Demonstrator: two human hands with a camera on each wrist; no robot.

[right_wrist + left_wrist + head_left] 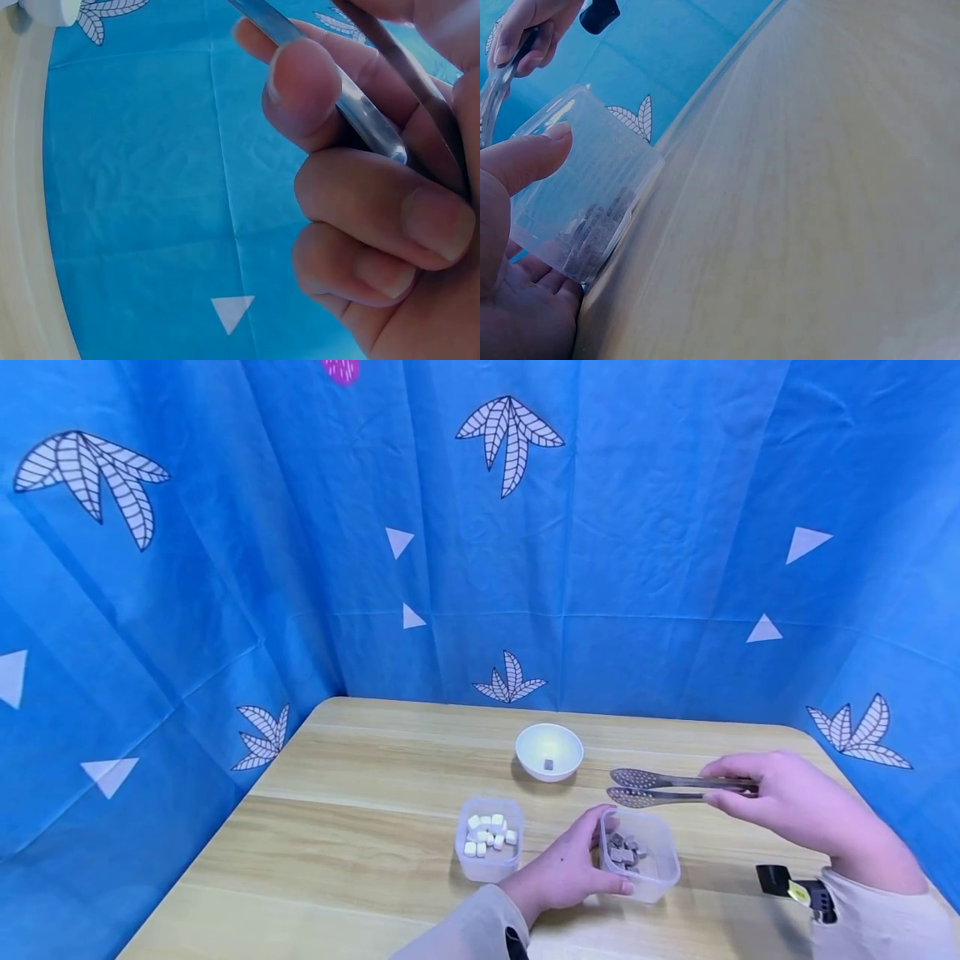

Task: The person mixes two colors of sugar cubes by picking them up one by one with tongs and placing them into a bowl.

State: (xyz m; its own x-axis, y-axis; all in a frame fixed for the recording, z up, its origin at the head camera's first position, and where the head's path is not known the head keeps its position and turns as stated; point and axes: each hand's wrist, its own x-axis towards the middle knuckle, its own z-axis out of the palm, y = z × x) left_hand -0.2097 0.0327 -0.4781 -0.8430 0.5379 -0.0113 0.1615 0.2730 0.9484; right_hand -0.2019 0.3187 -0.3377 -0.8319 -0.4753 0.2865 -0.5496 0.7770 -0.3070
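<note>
My left hand (564,870) grips a clear plastic container (658,883) of dark cubes (624,853). Its thumb lies along the near wall, fingers on the far side; the left wrist view shows the same container (585,172) on the tabletop. Metal tongs (660,780) are held in my right hand (783,797), their perforated tips slightly apart, with nothing between them, just beyond that container. In the right wrist view, fingers curl around the tong arms (367,124). A white bowl (529,762) with one dark cube (549,765) inside stands farther back.
A second clear container (489,870), with several cream-white cubes (487,835) in it, stands left of my left hand. All stand on a wooden table (360,785). A blue patterned curtain (637,543) hangs behind the table and along its sides.
</note>
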